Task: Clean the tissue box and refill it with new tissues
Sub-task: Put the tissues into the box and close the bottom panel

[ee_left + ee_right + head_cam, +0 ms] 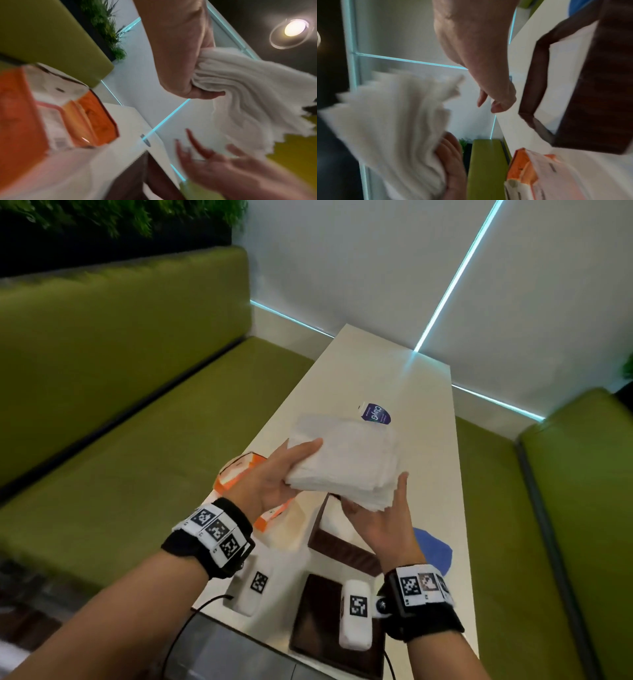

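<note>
My left hand point(298, 467) grips a thick stack of white tissues point(346, 460) by its left edge, in the air above the table. The left wrist view shows the thumb pinching the fanned stack point(248, 94). Just under the stack's near right corner is my right hand point(387, 501), with relaxed fingers that hold nothing. I cannot tell whether it touches the tissues. Below both hands the dark brown tissue box point(342, 546) stands open on the table. Its flat brown lid point(318, 625) lies nearer to me. In the right wrist view the box point(599, 94) is at the right.
An opened orange tissue package point(239, 470) lies left of the box. A blue cloth point(435, 549) lies to its right, and a purple-labelled pack point(375, 413) sits farther back. Two white tagged devices point(356, 614) lie near the table's front edge. Green benches point(137, 440) flank the narrow white table point(376, 364).
</note>
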Demonstrator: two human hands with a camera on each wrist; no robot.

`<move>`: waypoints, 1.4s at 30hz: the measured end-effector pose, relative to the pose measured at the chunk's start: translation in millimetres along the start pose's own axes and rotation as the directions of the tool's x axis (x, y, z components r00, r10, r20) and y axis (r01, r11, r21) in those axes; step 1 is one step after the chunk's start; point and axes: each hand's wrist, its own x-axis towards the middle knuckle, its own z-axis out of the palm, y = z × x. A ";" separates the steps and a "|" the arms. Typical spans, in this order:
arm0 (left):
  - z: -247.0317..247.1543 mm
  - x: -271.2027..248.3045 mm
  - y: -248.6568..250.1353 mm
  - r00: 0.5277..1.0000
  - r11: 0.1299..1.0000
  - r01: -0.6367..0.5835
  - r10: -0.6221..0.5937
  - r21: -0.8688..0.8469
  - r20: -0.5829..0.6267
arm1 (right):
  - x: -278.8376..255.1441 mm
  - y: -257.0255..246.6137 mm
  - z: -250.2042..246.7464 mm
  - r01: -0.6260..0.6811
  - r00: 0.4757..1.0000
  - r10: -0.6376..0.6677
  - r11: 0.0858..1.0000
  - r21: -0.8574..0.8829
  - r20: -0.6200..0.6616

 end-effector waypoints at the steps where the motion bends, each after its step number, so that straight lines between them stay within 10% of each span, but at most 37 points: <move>1: 6.9 -0.8 -0.3 1.000 1.000 0.013 -0.013 -0.010 0.026 | 1.4 6.1 -3.8 -0.087 0.995 0.082 0.993 0.084 0.061; 7: 16.8 2.5 -15.8 0.999 0.969 -0.010 0.021 0.245 -0.045 | -20.5 -11.6 -15.5 0.048 0.998 -0.044 0.993 0.108 -0.044; 20: 33.8 18.3 -65.1 0.955 0.929 0.133 -0.028 0.345 -0.294 | -24.8 -14.1 -47.5 0.179 0.861 -0.421 0.776 -0.605 -0.285; 26: 55.0 24.3 -81.8 0.961 0.517 0.032 0.219 0.856 -0.169 | -16.3 -15.8 -52.2 0.024 0.836 -0.448 0.608 -0.793 -0.318; 31: 50.7 32.2 -96.9 0.987 0.320 0.095 0.094 0.943 -0.131 | 1.3 -11.0 -62.8 -0.200 0.876 -0.313 0.456 -0.867 -0.367; 37: 46.2 31.9 -104.5 0.991 0.176 0.094 0.073 0.980 -0.109 | 20.1 3.9 -66.0 -0.205 0.878 -0.385 0.236 -0.950 -0.285; 42: 40.3 28.9 -113.2 0.998 -0.108 0.016 0.060 0.994 -0.010 | 20.2 16.5 -65.9 -0.246 0.868 -0.416 0.114 -0.963 -0.271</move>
